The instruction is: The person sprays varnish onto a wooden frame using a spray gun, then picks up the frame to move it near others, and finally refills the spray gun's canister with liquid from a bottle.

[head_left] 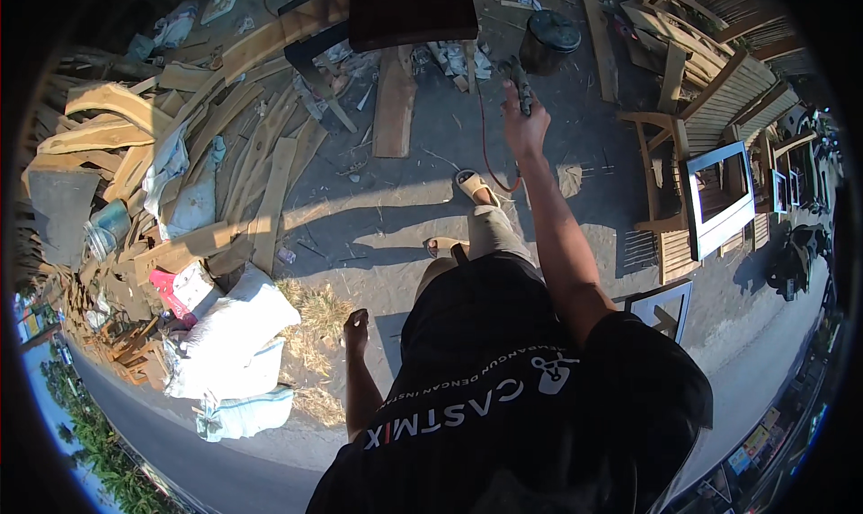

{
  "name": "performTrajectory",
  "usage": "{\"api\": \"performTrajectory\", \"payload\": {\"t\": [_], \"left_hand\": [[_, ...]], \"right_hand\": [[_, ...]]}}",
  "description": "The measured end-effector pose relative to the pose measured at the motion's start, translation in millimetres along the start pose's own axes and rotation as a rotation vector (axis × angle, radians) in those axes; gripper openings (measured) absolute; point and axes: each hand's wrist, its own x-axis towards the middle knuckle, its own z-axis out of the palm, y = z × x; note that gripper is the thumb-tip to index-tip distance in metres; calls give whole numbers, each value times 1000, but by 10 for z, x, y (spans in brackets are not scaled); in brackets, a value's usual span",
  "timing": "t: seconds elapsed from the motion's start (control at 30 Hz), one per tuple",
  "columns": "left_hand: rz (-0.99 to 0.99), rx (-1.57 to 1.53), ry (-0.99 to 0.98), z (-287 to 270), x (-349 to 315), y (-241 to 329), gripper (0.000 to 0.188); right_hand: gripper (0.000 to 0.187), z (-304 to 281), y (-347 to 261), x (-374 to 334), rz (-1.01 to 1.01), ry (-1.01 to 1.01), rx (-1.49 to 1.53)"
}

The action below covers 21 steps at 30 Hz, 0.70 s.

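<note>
My right arm reaches forward, and my right hand (528, 125) is closed around a dark spray gun (517, 84). A thin red hose (486, 145) hangs in a loop beside that wrist. Ahead and slightly left of the spray gun stands a dark brown, glossy wooden furniture piece (412, 19), cut off by the top edge. A gap separates it from the spray gun. A dark round metal drum (550, 42) stands just beyond my right hand. My left hand (357, 328) hangs low at my side, its fingers curled, with nothing visible in it.
Stacked wooden planks (261, 168) cover the ground on the left, with white sacks (238, 334) nearer me. One plank (394, 109) lies ahead. Slatted wooden furniture (719, 109) and a pale blue-grey frame (721, 199) stand at right. Another frame (661, 309) is by my right elbow.
</note>
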Motion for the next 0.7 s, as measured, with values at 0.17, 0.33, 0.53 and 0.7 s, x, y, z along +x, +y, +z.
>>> {"api": "performTrajectory", "payload": {"t": [0.17,0.33,0.53,0.7], "left_hand": [[97,48,-20,-142,378,492,24],[123,74,-35,10,470,755,25],[27,0,-87,424,354,797,25],[9,17,-7,697,398,839,28]], "right_hand": [[54,-109,-83,272,-22,-39,51],[54,-313,29,362,49,-100,-32],[40,-405,225,302,-31,-115,-42],[34,-101,91,288,-165,-210,-59]]}}
